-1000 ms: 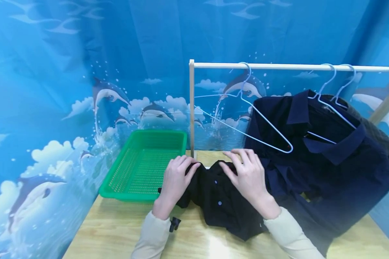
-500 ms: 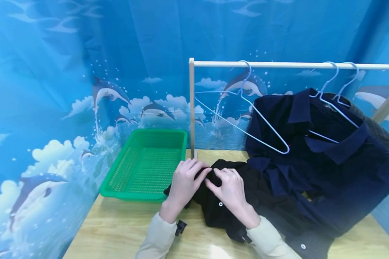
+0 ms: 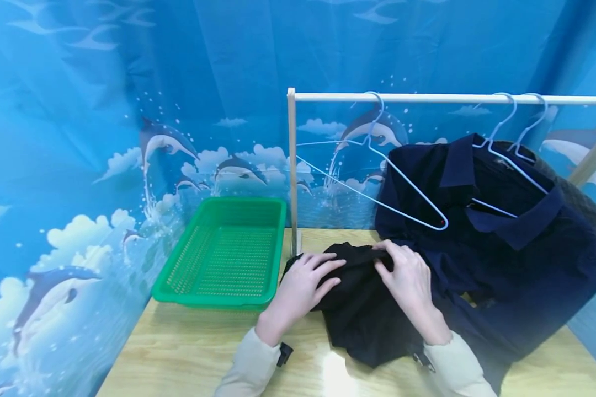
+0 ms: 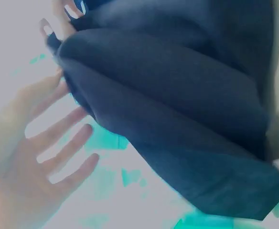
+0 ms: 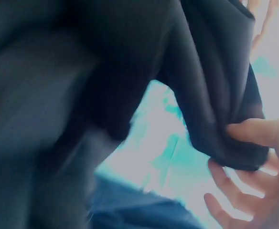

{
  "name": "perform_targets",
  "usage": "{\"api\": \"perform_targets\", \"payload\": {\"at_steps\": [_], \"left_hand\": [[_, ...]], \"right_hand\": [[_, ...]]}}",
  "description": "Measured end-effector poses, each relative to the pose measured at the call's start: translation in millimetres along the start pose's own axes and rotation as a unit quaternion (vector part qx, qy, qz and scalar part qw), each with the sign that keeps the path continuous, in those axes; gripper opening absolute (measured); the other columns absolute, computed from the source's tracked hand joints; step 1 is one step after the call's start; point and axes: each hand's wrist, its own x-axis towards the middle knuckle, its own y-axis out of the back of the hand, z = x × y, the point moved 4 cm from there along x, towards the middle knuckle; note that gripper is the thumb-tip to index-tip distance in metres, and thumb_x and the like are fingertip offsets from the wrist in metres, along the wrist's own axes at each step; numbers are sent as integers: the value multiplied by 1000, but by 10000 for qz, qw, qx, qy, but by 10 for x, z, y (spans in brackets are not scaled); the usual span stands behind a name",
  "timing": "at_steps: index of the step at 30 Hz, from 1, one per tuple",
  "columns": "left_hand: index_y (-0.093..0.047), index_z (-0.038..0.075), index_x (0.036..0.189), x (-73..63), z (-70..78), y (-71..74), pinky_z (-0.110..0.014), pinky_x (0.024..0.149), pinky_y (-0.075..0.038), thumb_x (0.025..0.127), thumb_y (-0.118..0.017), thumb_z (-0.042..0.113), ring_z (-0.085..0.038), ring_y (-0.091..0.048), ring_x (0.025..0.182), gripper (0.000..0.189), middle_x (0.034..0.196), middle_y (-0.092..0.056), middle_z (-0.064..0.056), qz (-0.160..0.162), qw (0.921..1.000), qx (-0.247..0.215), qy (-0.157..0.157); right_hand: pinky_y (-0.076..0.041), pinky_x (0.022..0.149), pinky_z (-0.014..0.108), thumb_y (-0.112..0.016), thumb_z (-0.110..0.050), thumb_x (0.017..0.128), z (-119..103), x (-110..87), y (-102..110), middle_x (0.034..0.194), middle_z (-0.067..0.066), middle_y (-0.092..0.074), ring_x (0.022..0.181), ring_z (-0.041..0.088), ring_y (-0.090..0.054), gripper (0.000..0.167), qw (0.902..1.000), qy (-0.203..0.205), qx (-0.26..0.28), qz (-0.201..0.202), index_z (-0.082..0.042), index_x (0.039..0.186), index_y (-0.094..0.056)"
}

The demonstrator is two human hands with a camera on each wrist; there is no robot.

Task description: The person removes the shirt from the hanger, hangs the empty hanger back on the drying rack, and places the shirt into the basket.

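A black shirt (image 3: 362, 317) lies bunched on the table beneath both hands, its upper edge folded into creases. My right hand (image 3: 409, 281) pinches that edge on the right; in the right wrist view its thumb (image 5: 249, 131) presses a fold of cloth against the fingers beneath. On the left side, my left hand (image 3: 300, 284) reaches over the shirt with its fingers spread. Seen from the left wrist, those fingers (image 4: 77, 145) are extended beside the hanging cloth (image 4: 168, 95), with the tips near its border. Much of the shirt's right side is hidden behind the right forearm.
A green plastic basket (image 3: 218, 299) stands to the left. Behind the hands rises a rack with a white rail (image 3: 328, 97). A bare light-blue hanger (image 3: 412, 184) hangs there, with a navy shirt (image 3: 521, 286) and a dark garment (image 3: 583, 196) hung further right.
My hands met at the shirt's edge half a second ago. The right has since moved right with the cloth and the left has spread its fingers. The shirt's buttons have gone from sight.
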Motion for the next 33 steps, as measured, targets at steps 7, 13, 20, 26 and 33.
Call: {"api": "perform_targets", "payload": {"at_steps": [7,13,20,26,33], "left_hand": [[-55,24,147,-63,86,-396,-47,107,-45,101,-62,40,-29,-49,136,50,156,-46,-8,-1402,9898,256,-43],[-55,29,147,-170,50,-664,-55,108,-43,101,-61,44,-29,-39,146,49,161,-38,-6,-1992,9784,542,146],[-61,35,141,-231,-54,-789,-64,108,-39,100,-62,44,-24,-35,148,41,161,-40,-2,-2251,9708,621,553],[-65,35,136,-241,-80,-720,-67,108,-36,100,-62,42,-25,-37,147,37,159,-42,-2,-2357,9684,496,645],[-70,31,130,-311,-100,-600,-67,108,-36,98,-64,42,-28,-41,144,34,158,-43,-3,-2529,9633,330,839]], "right_hand": [[-52,60,44,-89,2,69,369,-278,-69,87,1,-73,78,28,-64,31,9872,217,-663,-1435,-16,90,-74],[-53,64,40,-86,-14,80,482,-561,-197,89,1,-75,79,24,-65,16,9647,658,-611,-2475,-11,93,-77],[-48,90,58,-86,-57,66,500,-690,-148,126,12,-67,118,37,-58,82,9234,645,-310,-3772,-4,125,-68],[-50,87,54,-95,-28,65,402,-753,-214,121,12,-68,111,34,-62,74,9297,1169,-903,-3375,-4,127,-64],[-51,78,47,-93,-11,64,159,-807,-354,104,7,-73,91,28,-67,61,9382,1803,-955,-2796,-7,117,-62]]}}
